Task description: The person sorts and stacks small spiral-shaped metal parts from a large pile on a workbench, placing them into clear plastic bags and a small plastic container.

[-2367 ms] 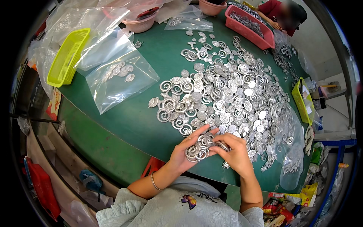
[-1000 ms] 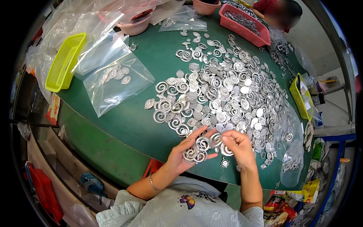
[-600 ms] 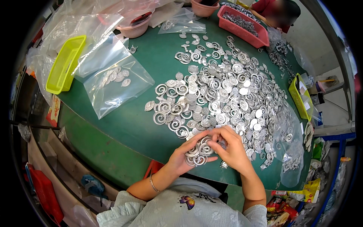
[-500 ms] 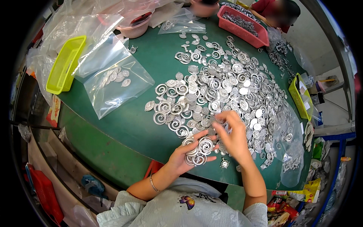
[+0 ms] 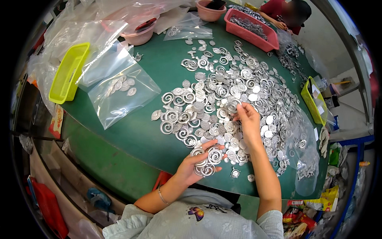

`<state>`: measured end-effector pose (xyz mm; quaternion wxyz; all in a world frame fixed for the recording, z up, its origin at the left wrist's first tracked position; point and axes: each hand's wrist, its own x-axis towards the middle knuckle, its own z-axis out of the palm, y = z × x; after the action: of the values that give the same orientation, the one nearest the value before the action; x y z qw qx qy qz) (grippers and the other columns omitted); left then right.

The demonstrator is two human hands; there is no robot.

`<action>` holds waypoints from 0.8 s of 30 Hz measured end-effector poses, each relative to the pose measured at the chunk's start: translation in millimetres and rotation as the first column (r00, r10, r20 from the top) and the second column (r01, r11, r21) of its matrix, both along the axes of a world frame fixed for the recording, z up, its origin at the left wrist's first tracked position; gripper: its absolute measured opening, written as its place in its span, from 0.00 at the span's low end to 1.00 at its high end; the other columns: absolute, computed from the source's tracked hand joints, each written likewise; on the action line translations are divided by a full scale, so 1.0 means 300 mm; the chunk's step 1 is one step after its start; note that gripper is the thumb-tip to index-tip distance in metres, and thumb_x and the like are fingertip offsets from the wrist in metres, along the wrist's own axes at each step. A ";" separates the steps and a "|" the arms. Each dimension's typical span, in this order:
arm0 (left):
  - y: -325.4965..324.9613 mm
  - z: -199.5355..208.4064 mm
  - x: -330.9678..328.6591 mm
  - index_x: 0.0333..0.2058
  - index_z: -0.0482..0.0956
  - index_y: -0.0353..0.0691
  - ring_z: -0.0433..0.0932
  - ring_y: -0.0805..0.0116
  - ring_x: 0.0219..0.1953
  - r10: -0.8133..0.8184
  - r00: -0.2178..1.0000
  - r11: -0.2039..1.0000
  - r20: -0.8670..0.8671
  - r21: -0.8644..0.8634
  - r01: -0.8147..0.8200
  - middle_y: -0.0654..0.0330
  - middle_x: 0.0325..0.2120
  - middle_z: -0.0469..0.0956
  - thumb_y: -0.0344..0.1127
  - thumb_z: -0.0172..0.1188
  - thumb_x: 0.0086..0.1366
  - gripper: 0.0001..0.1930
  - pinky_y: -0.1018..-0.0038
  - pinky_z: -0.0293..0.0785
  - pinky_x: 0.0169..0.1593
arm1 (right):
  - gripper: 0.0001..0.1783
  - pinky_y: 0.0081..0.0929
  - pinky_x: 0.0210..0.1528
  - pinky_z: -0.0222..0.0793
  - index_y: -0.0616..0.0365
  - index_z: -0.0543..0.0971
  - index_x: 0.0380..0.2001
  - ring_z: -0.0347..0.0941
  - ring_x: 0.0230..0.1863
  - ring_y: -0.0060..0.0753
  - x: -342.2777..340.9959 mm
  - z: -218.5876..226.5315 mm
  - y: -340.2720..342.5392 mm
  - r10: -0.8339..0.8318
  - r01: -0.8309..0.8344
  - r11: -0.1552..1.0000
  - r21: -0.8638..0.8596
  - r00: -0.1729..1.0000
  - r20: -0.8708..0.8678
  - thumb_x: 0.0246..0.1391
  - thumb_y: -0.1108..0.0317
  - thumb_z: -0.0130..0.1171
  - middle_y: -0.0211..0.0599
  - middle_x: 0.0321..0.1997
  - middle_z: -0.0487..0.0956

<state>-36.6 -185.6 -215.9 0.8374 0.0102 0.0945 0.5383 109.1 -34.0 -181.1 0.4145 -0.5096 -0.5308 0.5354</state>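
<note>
Several silver spiral pendants (image 5: pixel 207 169) lie together in my left hand (image 5: pixel 186 170), its fingers curled around them near the front edge of the table. My right hand (image 5: pixel 250 121) pinches one silver spiral pendant (image 5: pixel 233 105) between thumb and fingers, over a wide pile of silver pieces (image 5: pixel 223 91). Spirals and oval and round medals are mixed in that pile. Close to my right forearm, a small round charm (image 5: pixel 235 173) and a round medal (image 5: pixel 251 178) lie apart on the green tabletop (image 5: pixel 137 139).
A clear plastic bag (image 5: pixel 119 103) with several oval medals lies left of the pile. Yellow-green baskets (image 5: pixel 70 73) (image 5: pixel 314 101) stand at both sides. Farther back are a pink basket (image 5: pixel 250 30) of metal parts and a person (image 5: pixel 284 18) in red. Another clear bag (image 5: pixel 306 159) lies right.
My right hand has moved up and away from my left hand, and a spiral pendant now shows in its fingers. My left hand keeps its pendants in nearly the same place.
</note>
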 end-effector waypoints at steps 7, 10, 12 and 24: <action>0.002 -0.006 0.004 0.58 0.58 0.38 0.62 0.46 0.57 0.016 1.000 1.000 0.000 -0.006 -0.016 0.47 0.56 0.60 0.32 0.51 0.60 0.27 0.57 0.76 0.47 | 0.05 0.17 0.30 0.68 0.63 0.73 0.30 0.73 0.31 0.21 0.096 0.035 -0.039 0.004 -0.042 0.976 0.215 0.985 0.175 0.54 0.72 0.55 0.36 0.33 0.78; -0.002 -0.006 0.006 0.58 0.58 0.39 0.61 0.45 0.58 0.025 1.000 1.000 0.006 -0.016 -0.024 0.47 0.56 0.59 0.31 0.51 0.60 0.26 0.55 0.75 0.47 | 0.05 0.15 0.32 0.67 0.64 0.73 0.31 0.72 0.32 0.18 0.144 0.015 -0.036 -0.075 0.055 0.939 0.339 0.996 0.044 0.50 0.76 0.58 0.36 0.33 0.78; -0.003 -0.004 0.005 0.58 0.58 0.39 0.60 0.45 0.58 0.026 1.000 0.999 0.004 -0.025 -0.026 0.47 0.56 0.59 0.31 0.51 0.60 0.26 0.55 0.75 0.47 | 0.06 0.13 0.27 0.66 0.65 0.73 0.32 0.72 0.29 0.18 0.200 0.027 -0.027 -0.030 0.003 0.959 0.284 0.995 0.093 0.51 0.75 0.58 0.35 0.31 0.78; -0.013 -0.026 0.016 0.59 0.56 0.42 0.60 0.43 0.57 0.062 0.997 0.998 -0.038 -0.013 -0.063 0.49 0.57 0.60 0.34 0.47 0.62 0.26 0.54 0.74 0.43 | 0.12 0.16 0.18 0.65 0.66 0.71 0.41 0.71 0.22 0.23 0.367 0.088 -0.267 -0.151 0.089 0.980 -0.179 0.915 -0.375 0.55 0.71 0.53 0.32 0.29 0.74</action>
<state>-32.0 -189.6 -223.6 0.8182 0.0117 0.1143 0.5633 219.3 -114.1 -154.7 0.5015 -0.4570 -0.3623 0.6390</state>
